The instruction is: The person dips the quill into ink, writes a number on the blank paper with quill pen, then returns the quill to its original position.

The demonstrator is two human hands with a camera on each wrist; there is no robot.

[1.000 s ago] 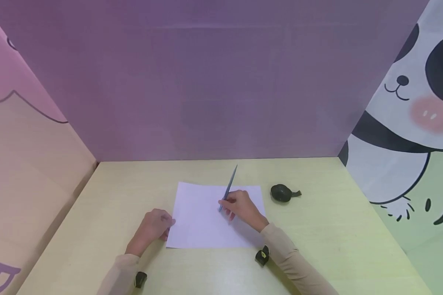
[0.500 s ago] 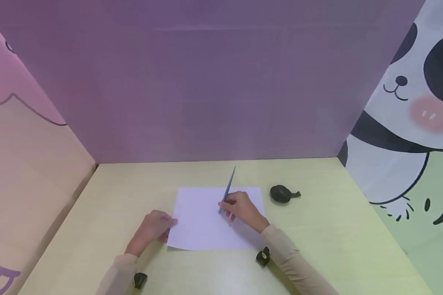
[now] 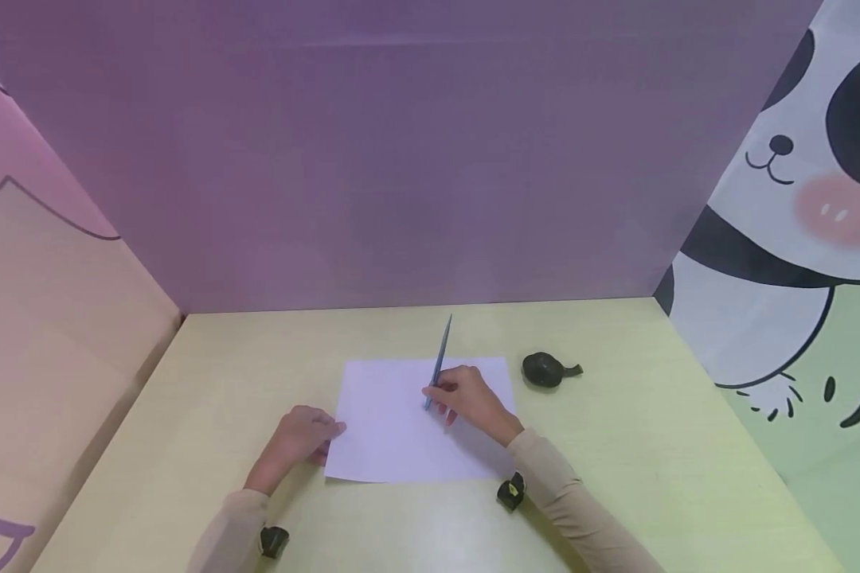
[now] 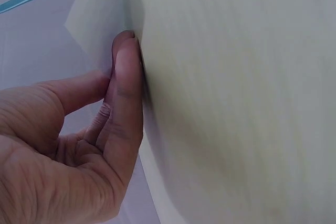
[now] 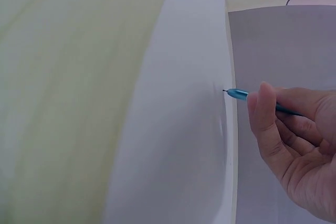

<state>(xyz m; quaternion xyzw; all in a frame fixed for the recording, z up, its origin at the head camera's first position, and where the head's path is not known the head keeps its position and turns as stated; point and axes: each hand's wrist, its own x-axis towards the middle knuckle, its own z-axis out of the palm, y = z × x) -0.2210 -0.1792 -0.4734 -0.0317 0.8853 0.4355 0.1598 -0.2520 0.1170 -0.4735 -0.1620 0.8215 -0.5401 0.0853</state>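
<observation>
A plain white sheet of paper (image 3: 380,434) lies on the table in the head view. My left hand (image 3: 302,435) pinches its left edge. In the left wrist view, the thumb of my left hand (image 4: 68,135) presses on one face of the sheet and the fingers lie behind it, with a corner lifted. My right hand (image 3: 469,400) holds a slim teal pen (image 3: 440,356) over the middle of the sheet, its long tapered end pointing up and away. The right wrist view shows the pen (image 5: 238,94) between thumb and fingers, its dark tip right at the paper.
A dark, rounded object with a short stub (image 3: 543,370) lies right of the paper. Small black wrist cameras (image 3: 511,492) hang by both sleeves. A pale wooden table (image 3: 688,446) meets a purple wall (image 3: 430,159), with printed side panels.
The paper's far left corner has settled lower. My left thumb has shifted slightly right onto the sheet. The pen stands a little more upright, its lower end in nearly the same place.
</observation>
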